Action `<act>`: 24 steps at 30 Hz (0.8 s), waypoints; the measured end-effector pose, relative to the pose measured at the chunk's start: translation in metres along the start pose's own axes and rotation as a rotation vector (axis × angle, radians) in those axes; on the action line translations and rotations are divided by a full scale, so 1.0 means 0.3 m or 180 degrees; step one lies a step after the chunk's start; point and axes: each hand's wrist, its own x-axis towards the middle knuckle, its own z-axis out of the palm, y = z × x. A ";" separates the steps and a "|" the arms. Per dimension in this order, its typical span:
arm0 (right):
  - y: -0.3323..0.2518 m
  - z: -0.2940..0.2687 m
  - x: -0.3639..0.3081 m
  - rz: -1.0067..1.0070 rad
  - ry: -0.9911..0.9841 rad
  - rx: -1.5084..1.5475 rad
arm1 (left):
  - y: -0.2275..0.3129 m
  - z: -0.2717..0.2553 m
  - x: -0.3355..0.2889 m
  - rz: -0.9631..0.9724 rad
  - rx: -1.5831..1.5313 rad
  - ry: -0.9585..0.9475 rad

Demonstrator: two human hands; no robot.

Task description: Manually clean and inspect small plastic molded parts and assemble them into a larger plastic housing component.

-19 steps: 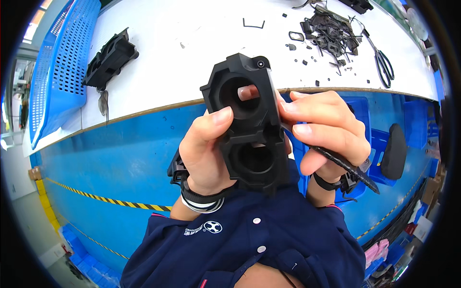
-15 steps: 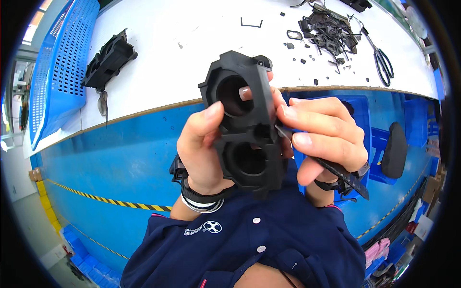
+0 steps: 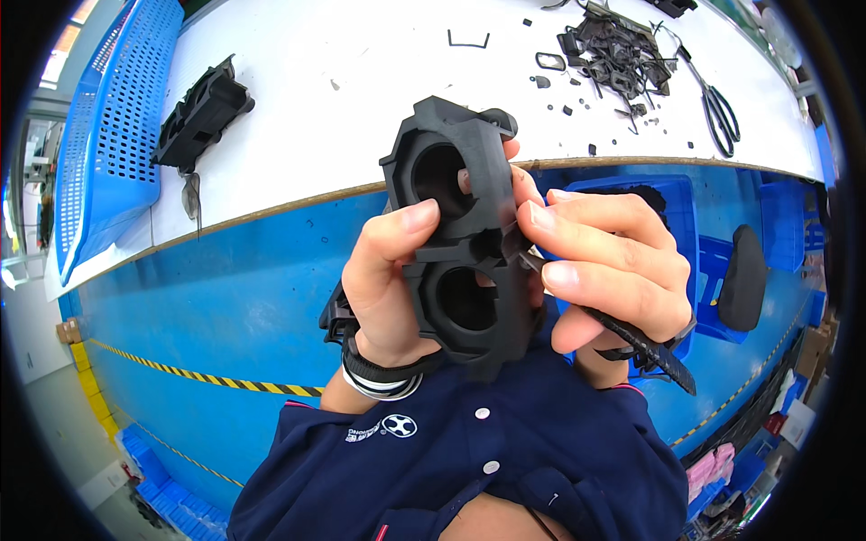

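Observation:
My left hand (image 3: 392, 270) grips a black moulded plastic part with two round openings (image 3: 494, 180), like a double cup holder. The thumb lies at the rim of the upper opening; a fingertip shows through it. In my right hand (image 3: 622, 257) is a slim trimming knife with a dark wrapped handle (image 3: 666, 359), which sticks out below the palm. Its narrow tip meets the right side of the part, between the two openings. The right index fingertip rests close to that same side. The exact contact of the blade is hard to make out.
Across the white table (image 3: 361, 108) lie another black plastic part (image 3: 200, 113), a heap of black scraps (image 3: 622, 54) and black-handled scissors (image 3: 720, 117). A blue perforated basket (image 3: 126, 117) stands at the left. Blue bins (image 3: 672, 203) sit below the table's edge at the right.
The black part has turned slightly and shifted a little to the right, and my left thumb with it. My right hand and the knife have moved only slightly.

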 end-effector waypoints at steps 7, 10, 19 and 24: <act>-0.004 0.002 -0.019 0.0159 0.0172 -0.0107 | 0.025 0.006 -0.011 -0.0426 0.1004 0.0490; -0.003 -0.003 -0.034 0.0522 0.0377 0.0425 | 0.024 0.008 -0.010 -0.0792 0.0610 0.0476; -0.031 0.022 -0.046 0.1803 0.0927 0.1394 | 0.014 -0.020 0.005 -0.1308 -0.0372 0.0416; -0.005 0.003 -0.043 0.0803 0.0342 0.0203 | 0.011 0.011 -0.001 -0.0830 -0.0252 0.0827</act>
